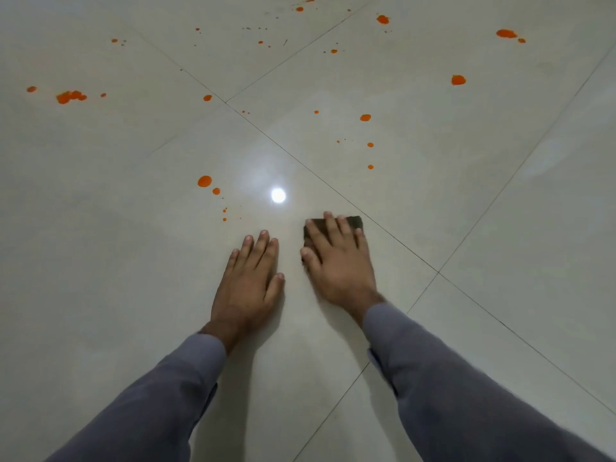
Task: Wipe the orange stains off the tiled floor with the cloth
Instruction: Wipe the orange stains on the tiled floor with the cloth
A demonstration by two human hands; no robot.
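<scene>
My right hand (336, 261) lies flat on a small dark folded cloth (355, 222), pressing it to the pale tiled floor (133, 261); only the cloth's far and left edges show. My left hand (250, 281) rests palm down on the bare tile beside it, fingers slightly apart, holding nothing. Several orange stains dot the floor ahead. The nearest are a round blot (204, 181) with a smaller drop (216, 191) to the upper left of my hands. Others include a smeared patch (70, 96) at far left and drops (365, 117) ahead to the right.
Dark grout lines (300, 161) cross the glossy tiles diagonally. A bright lamp reflection (278, 195) shines just ahead of my hands. More orange spots (506, 33) lie at the far right and top. Grey sleeves (450, 378) cover both forearms.
</scene>
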